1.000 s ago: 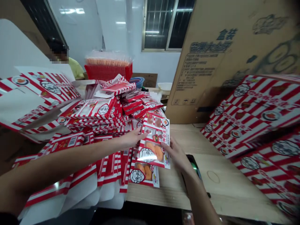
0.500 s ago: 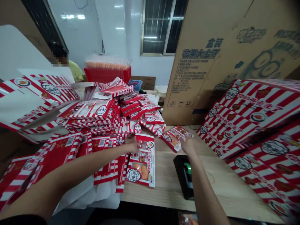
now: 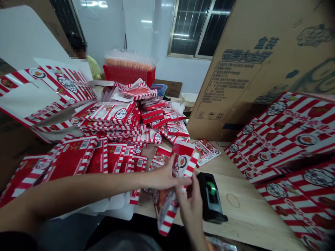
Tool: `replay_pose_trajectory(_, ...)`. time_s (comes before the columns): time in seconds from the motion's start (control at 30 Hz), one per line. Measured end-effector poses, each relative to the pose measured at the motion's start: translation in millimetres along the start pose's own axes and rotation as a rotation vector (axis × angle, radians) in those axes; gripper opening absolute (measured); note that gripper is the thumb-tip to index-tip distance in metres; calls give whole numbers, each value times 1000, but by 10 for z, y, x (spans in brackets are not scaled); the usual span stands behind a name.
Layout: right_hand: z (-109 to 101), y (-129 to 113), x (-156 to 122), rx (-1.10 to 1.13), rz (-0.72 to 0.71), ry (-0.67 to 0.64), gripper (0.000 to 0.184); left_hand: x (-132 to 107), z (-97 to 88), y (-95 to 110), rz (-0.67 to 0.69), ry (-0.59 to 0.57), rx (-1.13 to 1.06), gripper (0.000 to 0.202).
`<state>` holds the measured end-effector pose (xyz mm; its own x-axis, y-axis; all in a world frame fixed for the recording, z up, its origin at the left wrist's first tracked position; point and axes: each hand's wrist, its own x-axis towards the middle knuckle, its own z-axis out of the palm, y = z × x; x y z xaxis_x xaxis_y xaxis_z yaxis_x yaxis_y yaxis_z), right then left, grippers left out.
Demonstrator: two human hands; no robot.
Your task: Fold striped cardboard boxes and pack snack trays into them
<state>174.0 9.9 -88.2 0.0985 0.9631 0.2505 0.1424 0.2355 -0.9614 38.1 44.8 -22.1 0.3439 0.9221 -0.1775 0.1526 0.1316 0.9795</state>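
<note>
Two bare arms reach forward over a wooden table. Between them, just above the table's near edge, a flat red-and-white striped carton is lifted clear of the surface, tilted, with its upper end leaning away from the person and its lower end hanging toward them.

The left hand comes in from the left and is closed around the carton's upper part, with the fingers curled across its face. The right hand is closed on the carton lower down, with the fingers pressed against its edge. Held by both hands at two points, the thin card seems steadied against bending, though part of the grip is hidden behind the carton.

Just right of the hands, a black tape dispenser with a green core sits on the table, within easy reach. A large pile of similar cartons spreads across the table's left side, and more lie in a stack on its right, against a tall cardboard sheet. Beyond the table's far side, a person in a yellow shirt sits near a red crate.
</note>
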Motion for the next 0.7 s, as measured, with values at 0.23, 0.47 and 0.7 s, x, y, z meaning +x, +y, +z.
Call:
replay_pose_trajectory(0.23, -149, -193, -213, -155, -232, 139, 50, -582, -3, 138, 132, 198, -87, 43)
replay_pose_trajectory(0.47, -157, -198, -157, 182, -83, 271, 57, -701, 145, -524, 401, 674, 127, 45)
replay_pose_trajectory(0.7, -254, 49, -228, 15, -247, 223, 7, -656, 274, -824, 260, 781, 254, 27)
